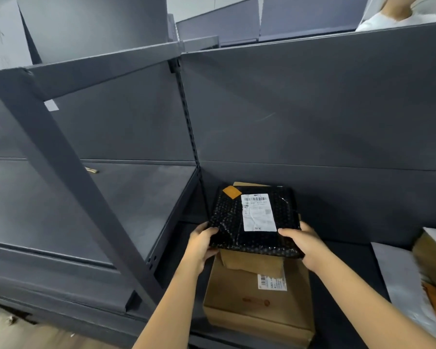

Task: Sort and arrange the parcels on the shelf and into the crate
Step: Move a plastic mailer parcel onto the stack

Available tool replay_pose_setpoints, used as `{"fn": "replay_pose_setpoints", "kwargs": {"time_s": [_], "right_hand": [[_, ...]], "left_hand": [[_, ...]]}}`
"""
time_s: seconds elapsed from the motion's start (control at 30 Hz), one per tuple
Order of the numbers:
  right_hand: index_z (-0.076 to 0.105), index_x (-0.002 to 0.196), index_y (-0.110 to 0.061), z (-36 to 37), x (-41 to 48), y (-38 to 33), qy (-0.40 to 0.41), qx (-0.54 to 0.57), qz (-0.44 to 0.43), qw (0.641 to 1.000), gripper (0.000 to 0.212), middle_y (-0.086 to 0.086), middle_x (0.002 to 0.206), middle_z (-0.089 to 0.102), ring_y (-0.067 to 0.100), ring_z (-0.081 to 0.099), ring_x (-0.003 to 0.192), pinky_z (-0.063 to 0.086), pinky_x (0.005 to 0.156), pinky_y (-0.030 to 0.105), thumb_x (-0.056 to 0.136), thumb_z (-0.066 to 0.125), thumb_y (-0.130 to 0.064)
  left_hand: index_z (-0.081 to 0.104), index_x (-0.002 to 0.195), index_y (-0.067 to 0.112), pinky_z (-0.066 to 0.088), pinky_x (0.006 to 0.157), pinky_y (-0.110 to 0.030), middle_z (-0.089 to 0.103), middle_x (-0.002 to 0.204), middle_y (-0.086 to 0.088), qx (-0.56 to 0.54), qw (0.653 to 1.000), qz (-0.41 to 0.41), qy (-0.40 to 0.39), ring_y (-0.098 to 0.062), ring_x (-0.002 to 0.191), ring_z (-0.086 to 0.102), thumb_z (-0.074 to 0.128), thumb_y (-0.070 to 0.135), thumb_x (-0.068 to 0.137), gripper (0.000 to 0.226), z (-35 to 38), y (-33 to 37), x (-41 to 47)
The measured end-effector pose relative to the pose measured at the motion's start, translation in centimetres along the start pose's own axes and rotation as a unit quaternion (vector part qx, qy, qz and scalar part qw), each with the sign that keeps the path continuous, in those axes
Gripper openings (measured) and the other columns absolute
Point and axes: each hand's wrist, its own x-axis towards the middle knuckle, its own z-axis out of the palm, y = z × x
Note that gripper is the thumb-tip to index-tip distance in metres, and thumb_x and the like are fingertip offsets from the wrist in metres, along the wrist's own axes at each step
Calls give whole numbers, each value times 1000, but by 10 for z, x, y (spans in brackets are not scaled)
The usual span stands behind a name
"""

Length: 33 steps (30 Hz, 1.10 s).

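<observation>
Fingers of both hands grasp the black bubble-wrap parcel over the cardboard box.

The left hand grips the near-left corner and the right hand the near-right corner. Each thumb lies on the top face; the remaining fingers pass underneath and are mostly hidden. The fingers are closed only as far as the parcel's thickness allows. The two-corner grip holds the soft parcel flat with its white shipping label facing up, probably so that the barcode stays readable and the parcel can land square on the stack. Brown cardboard shows between the parcel and the box; whether they touch cannot be determined. The box stands on the lower shelf board, just beside the perforated upright. A grey poly mailer lies to the right. No crate is visible.
</observation>
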Motion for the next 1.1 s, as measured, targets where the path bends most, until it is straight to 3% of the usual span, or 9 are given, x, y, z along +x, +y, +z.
{"fn": "replay_pose_setpoints", "kwargs": {"time_s": [0.1,0.17,0.37,0.53,0.67,0.83,0.9,0.97,1.1], "right_hand": [[58,117,-15,-27,-7,1,12,13,-9,1000,38,6,103,67,23,64,92,51,68,33,82,70,-10],[58,117,-14,-37,-10,0,10,15,-14,1000,37,5,102,67,21,64,90,50,64,31,82,69,-9],[52,123,-15,-39,-10,-1,8,6,-12,1000,49,6,111,64,23,63,100,53,86,40,79,74,-19],[40,137,-20,-61,-17,1,31,33,-17,999,71,1,133,52,21,51,121,45,100,42,78,72,-43],[29,145,-17,-102,-25,-3,70,12,-47,996,74,3,146,39,23,39,133,37,99,37,85,65,-42],[30,141,-10,-177,-51,-11,184,-71,-98,975,65,10,142,41,27,38,135,34,105,38,89,63,-32],[37,133,-11,-208,-70,-9,255,-164,-102,947,57,13,133,43,33,40,131,35,107,43,88,63,-33],[30,142,-7,-239,-94,-2,318,-239,-89,913,70,18,143,34,36,36,133,32,109,45,87,63,-37],[19,148,-13,-298,-144,21,383,-280,-52,878,79,16,150,23,38,28,135,30,108,48,87,59,-44]], "left_hand": [[54,119,23,55,83,-40,64,110,-4,15,1000,-10,-26,-24,103,62,59,16,91,29,19,-10,-4],[52,127,22,53,88,-42,61,118,-6,29,999,-10,-19,-28,109,61,58,17,92,36,31,-14,-6],[42,141,16,48,87,-38,54,133,-10,113,993,-15,17,-31,114,56,60,25,91,53,35,-6,-5],[35,145,12,36,108,-43,42,147,-11,174,972,101,117,-30,133,41,58,47,90,69,43,12,-13],[38,143,17,28,111,-49,29,154,-8,315,900,242,179,-28,142,20,52,54,88,68,93,46,-30],[38,143,18,25,115,-47,28,155,-3,387,834,393,35,-23,145,14,50,53,90,65,201,61,-56],[40,142,20,28,114,-46,36,151,-3,412,818,399,-47,-23,143,22,49,54,90,62,244,48,-67],[42,140,22,29,113,-44,40,148,-2,447,798,385,-123,-23,141,27,47,56,90,61,283,26,-79],[37,144,24,29,113,-45,36,151,-2,509,752,348,-234,-26,140,28,45,61,87,68,344,-26,-105]]}}
